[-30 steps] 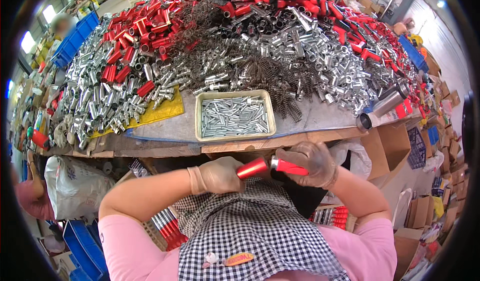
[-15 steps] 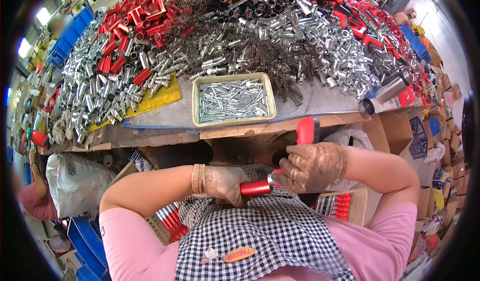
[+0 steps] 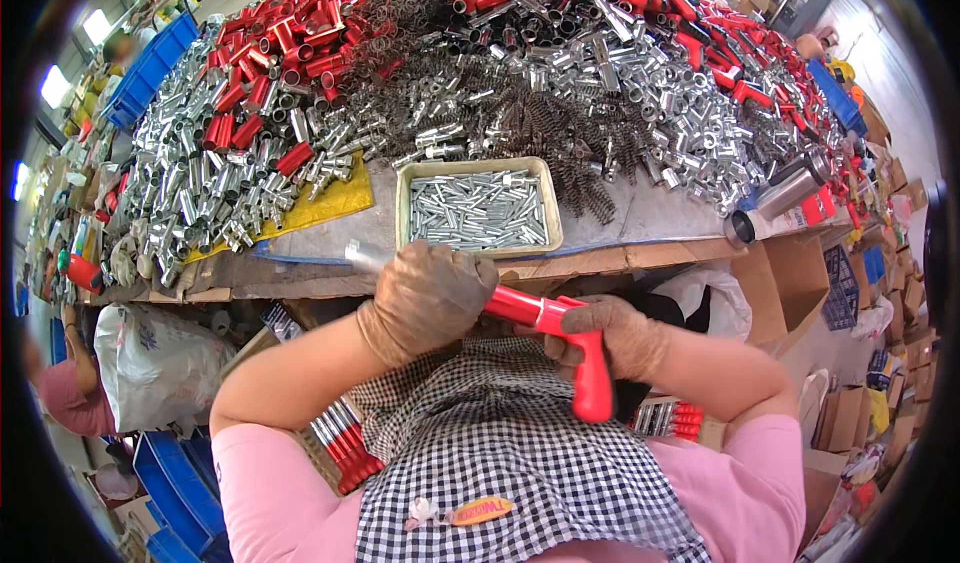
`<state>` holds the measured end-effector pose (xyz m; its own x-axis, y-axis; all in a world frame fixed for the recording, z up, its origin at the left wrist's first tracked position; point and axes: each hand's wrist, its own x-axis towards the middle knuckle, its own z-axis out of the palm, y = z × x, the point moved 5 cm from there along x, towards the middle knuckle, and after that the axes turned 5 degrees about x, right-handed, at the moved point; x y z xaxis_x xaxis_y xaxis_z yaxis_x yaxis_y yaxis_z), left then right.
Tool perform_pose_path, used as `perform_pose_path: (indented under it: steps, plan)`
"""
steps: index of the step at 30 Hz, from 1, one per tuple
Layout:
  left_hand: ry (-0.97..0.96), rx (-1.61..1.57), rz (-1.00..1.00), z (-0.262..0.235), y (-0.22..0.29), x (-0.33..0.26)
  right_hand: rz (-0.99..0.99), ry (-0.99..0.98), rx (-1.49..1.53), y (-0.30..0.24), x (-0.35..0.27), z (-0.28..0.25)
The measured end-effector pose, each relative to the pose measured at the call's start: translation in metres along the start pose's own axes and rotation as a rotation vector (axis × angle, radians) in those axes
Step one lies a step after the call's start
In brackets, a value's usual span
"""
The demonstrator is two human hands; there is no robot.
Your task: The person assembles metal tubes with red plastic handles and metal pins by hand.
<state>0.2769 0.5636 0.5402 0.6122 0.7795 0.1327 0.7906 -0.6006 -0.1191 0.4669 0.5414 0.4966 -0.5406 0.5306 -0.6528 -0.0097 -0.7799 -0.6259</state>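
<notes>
Since 0.5 s ago red tool swung level, grip now down; L hand fingers clamped on barrel to steady it, R hand fingers wrapped round grip.

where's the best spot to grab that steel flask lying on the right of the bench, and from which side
Probably the flask by its bare middle, from above, fingers across its width. It lies on its side near the bench edge, mouth end toward the person, far end against the heap of metal tubes, so the ends look harder to reach.
</notes>
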Motion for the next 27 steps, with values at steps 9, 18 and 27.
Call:
perform_pose_path:
  steps: [9,18,27]
  plan:
    - [-0.985,-1.140,-0.002,0.040,0.017,-0.010,-1.278,-0.035,-2.017,-0.044,-0.023,0.033]
    - [-0.170,-0.140,-0.099,0.028,0.008,0.005,-0.296,0.049,-0.495,-0.018,0.003,-0.016]
    - [-0.179,-0.035,-0.008,0.041,0.011,-0.010,-0.498,-0.035,-0.745,0.006,0.015,-0.010]
